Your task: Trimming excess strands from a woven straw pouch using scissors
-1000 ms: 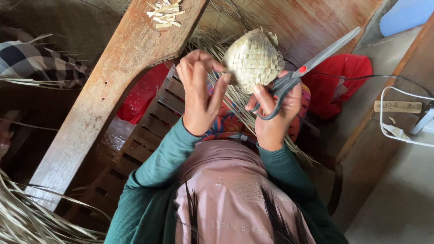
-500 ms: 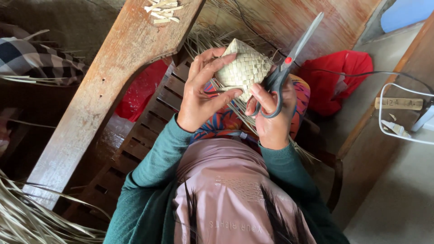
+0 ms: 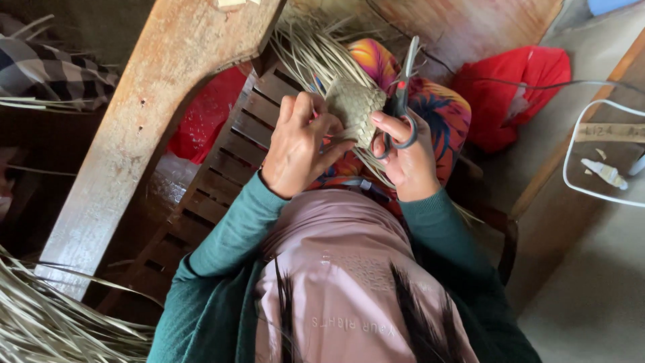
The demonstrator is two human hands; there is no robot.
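Note:
A small woven palm-leaf pouch (image 3: 354,107) sits between my two hands, over my lap. My left hand (image 3: 301,144) grips its left side, with fingers wrapped around the weave and loose leaf strips. My right hand (image 3: 405,161) holds grey-handled scissors (image 3: 401,101), fingers through the loops, blades pointing up and away beside the pouch's right edge. My thumb presses against the pouch. Loose leaf strips (image 3: 316,50) fan out beyond the pouch. Green sleeves cover both arms.
A wide wooden plank (image 3: 144,134) slants across the left. A slatted wooden seat (image 3: 228,144) lies under my hands. Red cloth (image 3: 517,87) lies right, a red bag (image 3: 201,117) left. Dry leaf strips (image 3: 47,323) pile at lower left. A white cable (image 3: 584,141) loops at right.
The pouch has come down and closer to me. The scissors swung from pointing right to pointing up beside the pouch. My left hand closed around the pouch's left side.

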